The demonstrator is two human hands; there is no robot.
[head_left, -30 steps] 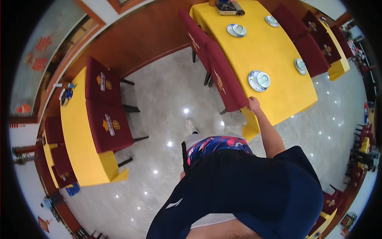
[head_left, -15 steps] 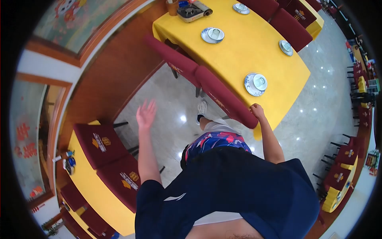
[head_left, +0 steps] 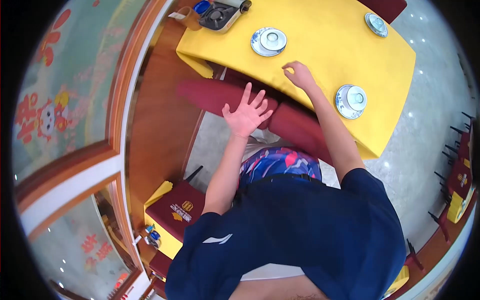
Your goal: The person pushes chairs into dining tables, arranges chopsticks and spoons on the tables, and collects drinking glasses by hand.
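My left hand (head_left: 247, 114) is open with its fingers spread, over the backs of the dark red chairs (head_left: 215, 98) beside the table. Nothing is in it. My right hand (head_left: 300, 75) hangs over the near edge of the yellow-covered table (head_left: 320, 45), fingers loosely bent and thumb apart from the forefinger, with no object visible in it. Its underside is hidden. To its upper left stands a blue-patterned plate (head_left: 255, 46) carrying a bowl and a glass. Another plate (head_left: 342, 106) with a bowl and a glass lies right of my right forearm.
A portable gas stove (head_left: 218, 17) and a brown container (head_left: 188, 19) stand at the table's left end. A third place setting (head_left: 376, 25) sits near the far edge. Wooden wall panelling (head_left: 162, 110) runs along the left. Another red chair (head_left: 180, 207) is behind me, left.
I have moved forward along the table toward the wall. My right hand has left the chair back and now hangs over the table edge. My left hand has moved over the chairs.
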